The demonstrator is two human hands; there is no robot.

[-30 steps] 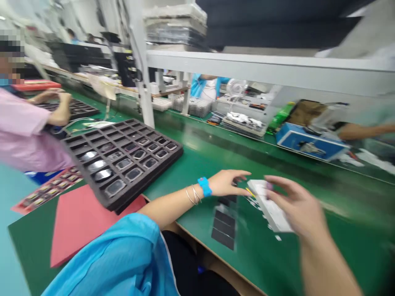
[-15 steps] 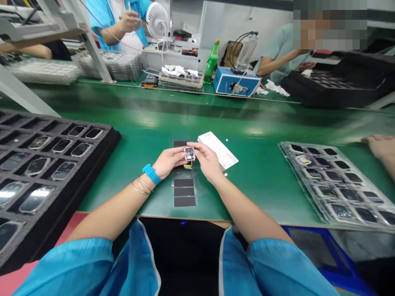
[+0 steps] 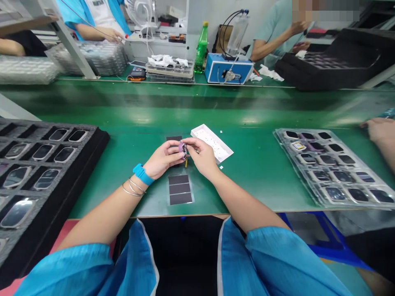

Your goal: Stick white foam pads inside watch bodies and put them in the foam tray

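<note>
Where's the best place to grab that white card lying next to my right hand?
Probably its lower right short end, coming in from your right. That end lies farthest from your right hand, which is beside the card's long side and holding the small part. The white card looks thin and flat on the green bench, so a pinch at the free end seems easiest.

Bright blue sleeves (image 3: 279,259), white-edged, blue wristband (image 3: 141,174), thin silver bangles (image 3: 132,188)
</note>
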